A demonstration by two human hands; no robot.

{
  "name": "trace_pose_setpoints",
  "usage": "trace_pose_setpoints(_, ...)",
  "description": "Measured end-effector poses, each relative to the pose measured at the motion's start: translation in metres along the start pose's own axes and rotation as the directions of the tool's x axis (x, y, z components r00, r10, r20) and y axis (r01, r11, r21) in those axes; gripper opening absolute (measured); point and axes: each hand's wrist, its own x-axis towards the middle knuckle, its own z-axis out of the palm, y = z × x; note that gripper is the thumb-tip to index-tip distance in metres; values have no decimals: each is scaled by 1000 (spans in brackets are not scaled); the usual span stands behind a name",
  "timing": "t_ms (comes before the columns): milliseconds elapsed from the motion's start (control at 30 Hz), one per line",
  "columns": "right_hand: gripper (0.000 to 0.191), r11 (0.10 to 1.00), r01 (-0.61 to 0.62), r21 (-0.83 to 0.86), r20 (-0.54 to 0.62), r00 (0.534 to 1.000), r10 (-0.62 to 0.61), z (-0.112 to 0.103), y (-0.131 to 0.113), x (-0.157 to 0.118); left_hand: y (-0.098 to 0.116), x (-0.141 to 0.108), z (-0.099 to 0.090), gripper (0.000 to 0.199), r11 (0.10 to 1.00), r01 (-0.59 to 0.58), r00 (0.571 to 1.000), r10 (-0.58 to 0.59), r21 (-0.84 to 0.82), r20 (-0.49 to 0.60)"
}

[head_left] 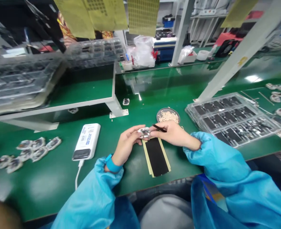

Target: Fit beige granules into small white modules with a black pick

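Observation:
My left hand [127, 142] grips a small white part with dark and metallic details [144, 132] between thumb and fingers. Black tweezers [159, 128] rest in my right hand [172, 133], whose fingertips are close against the part's right side. Below both hands lies a black rectangular mat [156, 157] with yellow tape along its edges. Just behind the right hand is a round dark dish [168, 115] filled with tiny beige pieces.
A white power bank [86, 141] with a cable lies left. Several similar white parts [31, 149] are grouped farther left. Stacked clear trays [231, 117] stand right. A raised shelf [87, 86] and slanted post [240, 54] bound the green bench.

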Motion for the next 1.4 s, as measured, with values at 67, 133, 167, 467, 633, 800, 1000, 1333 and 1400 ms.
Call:
trace_pose_setpoints(67, 29, 996, -69, 58, 39, 997, 67, 1, 12, 0, -2, 1, 0, 47, 999, -31, 1000, 31, 10, 1)
trace_pose_setpoints(133, 28, 982, -134, 134, 7, 991, 134, 3, 16, -2, -4, 2, 0, 47, 998, -52, 999, 52, 19, -1)
trace_pose_setpoints(167, 29, 969, -162, 188, -20, 985, 169, 5, 17, -3, -5, 2, 0, 48, 998, -62, 998, 62, 17, -3)
trace_pose_setpoints(467, 34, 805, -308, 506, -21, 929, 369, 20, 14, -6, -10, -2, 7, 53, 980, -195, 981, 196, -25, 15)
trace_pose_setpoints(633, 37, 782, -302, 545, -29, 926, 377, 23, 16, -6, -14, -3, 11, 54, 970, -240, 971, 240, 44, -4)
trace_pose_setpoints(800, 37, 766, -303, 567, -41, 918, 393, 25, 19, -5, -16, -2, 14, 56, 961, -249, 964, 259, 123, -68)
trace_pose_setpoints(1000, 38, 765, -281, 580, -67, 919, 388, 27, 22, -5, -20, -2, 15, 54, 933, -256, 952, 289, 252, -105)
trace_pose_setpoints(1333, 34, 971, -24, 240, -350, 930, 109, 29, 28, -4, -14, -3, 13, 56, 973, -196, 969, 211, 123, -124)
trace_pose_setpoints(1400, 36, 979, 14, 203, -340, 939, 58, 31, 26, -4, -12, -2, 12, 57, 989, -139, 988, 136, -43, -78)
